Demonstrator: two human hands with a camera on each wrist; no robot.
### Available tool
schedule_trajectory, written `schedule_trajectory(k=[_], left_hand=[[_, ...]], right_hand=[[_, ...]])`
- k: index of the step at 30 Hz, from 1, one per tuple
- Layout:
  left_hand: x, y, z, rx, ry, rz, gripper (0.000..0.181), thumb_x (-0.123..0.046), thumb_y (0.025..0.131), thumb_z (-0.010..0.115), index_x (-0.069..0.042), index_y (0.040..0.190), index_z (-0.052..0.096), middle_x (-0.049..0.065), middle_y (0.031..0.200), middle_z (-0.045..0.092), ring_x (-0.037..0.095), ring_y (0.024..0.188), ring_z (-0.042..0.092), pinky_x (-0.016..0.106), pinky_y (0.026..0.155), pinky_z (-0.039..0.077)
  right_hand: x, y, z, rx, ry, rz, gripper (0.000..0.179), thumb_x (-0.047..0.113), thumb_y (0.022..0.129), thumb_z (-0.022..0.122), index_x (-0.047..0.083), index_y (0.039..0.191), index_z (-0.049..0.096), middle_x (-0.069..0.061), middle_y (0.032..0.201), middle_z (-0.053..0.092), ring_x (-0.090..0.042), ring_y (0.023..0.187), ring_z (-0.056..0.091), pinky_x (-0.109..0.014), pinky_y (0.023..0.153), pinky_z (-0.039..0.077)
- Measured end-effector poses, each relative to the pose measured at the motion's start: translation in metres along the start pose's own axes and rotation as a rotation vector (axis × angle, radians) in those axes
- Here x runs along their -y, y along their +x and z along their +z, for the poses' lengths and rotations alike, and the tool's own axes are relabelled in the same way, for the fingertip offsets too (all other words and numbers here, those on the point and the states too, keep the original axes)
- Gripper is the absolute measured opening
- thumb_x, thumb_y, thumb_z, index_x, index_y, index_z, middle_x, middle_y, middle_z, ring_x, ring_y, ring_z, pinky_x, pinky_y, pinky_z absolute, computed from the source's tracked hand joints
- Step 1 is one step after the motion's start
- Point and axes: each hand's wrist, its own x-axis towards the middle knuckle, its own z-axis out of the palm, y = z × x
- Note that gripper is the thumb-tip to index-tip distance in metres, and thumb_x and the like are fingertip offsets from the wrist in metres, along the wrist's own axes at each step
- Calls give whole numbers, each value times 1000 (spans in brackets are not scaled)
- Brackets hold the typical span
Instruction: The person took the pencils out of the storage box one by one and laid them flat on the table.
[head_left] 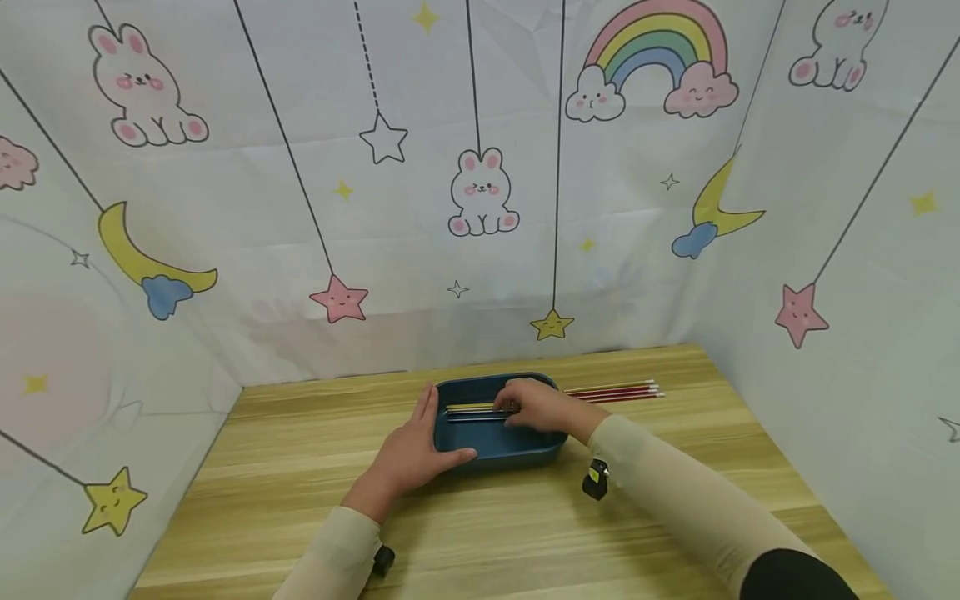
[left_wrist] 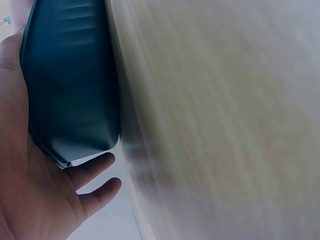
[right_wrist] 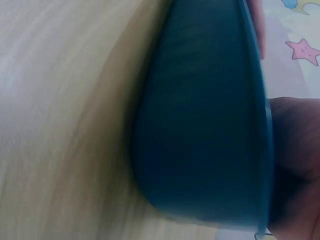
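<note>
While the right hand curls over pencils in the blue tray, we cannot tell whether its fingers pinch.
We see the left hand (fingers straight, thumb apart) against the tray; red pencils lie outside, right.

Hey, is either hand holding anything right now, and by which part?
The left hand braces the blue tray at its left end, thumb on the near rim. Whether the right hand pinches the thin sticks inside can't be told.

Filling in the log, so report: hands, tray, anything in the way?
Left hand against dark blue tray. Right hand over pencils inside, grip unclear. Right hand hides their right ends.
</note>
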Motion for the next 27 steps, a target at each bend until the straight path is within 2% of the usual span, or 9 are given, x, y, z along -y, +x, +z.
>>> schedule_trajectory(k=[13, 27], left_hand=[[-1, -1, -1, 12, -3, -9, 136, -85, 89, 72, -9, 179, 4, 11, 186, 2, 44, 133, 66, 61, 105, 56], [-3, -2, -4, 5, 2, -7, 135, -83, 90, 73, -8, 178, 5, 12, 186, 4, 44, 131, 67, 61, 103, 56]], right_hand=[[-1, 13, 20, -10, -62, 27, 32, 3, 96, 86, 9, 127, 82, -2, 110, 70, -20, 103, 68, -40, 93, 58], [-3, 18, 23, -31, -51, 28, 27, 6, 97, 86, 10, 124, 86, 0, 102, 70, -17, 94, 69, -33, 85, 58]])
